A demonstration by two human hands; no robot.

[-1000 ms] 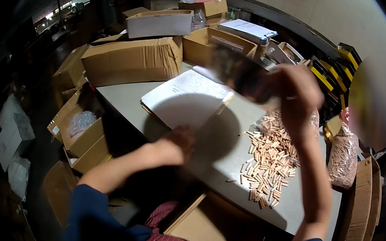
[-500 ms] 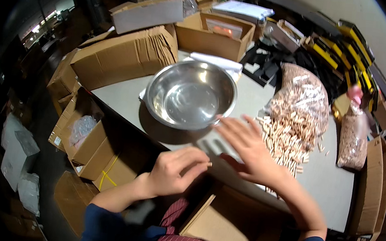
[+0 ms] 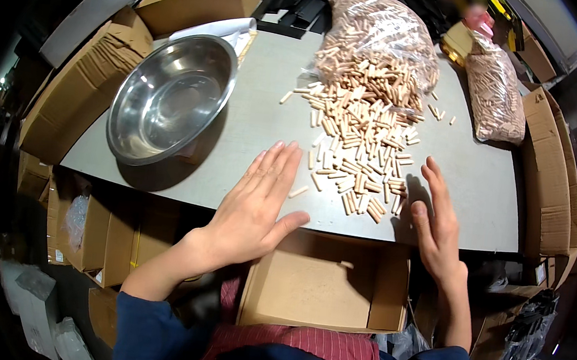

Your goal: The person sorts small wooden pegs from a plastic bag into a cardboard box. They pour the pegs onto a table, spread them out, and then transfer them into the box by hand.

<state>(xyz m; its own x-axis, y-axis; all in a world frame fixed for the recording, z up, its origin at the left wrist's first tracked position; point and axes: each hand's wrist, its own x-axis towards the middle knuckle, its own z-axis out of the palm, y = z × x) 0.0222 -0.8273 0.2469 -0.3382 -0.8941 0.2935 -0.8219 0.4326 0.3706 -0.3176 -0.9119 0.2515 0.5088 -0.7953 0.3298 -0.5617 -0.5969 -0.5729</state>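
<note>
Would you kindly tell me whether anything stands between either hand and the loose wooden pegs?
Nothing visible does: the left hand is just left of the pegs, the right hand just right of them, with no other object between.

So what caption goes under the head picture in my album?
Open left hand and right hand either side of loose pegs, shiny bowl to the left.

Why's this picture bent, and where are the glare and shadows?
Head view: fisheye lens bows the cardboard box at right; head view: glints on the metal bowl and big plastic bag; head view: shadows beneath the bowl, beside the right hand.
</note>
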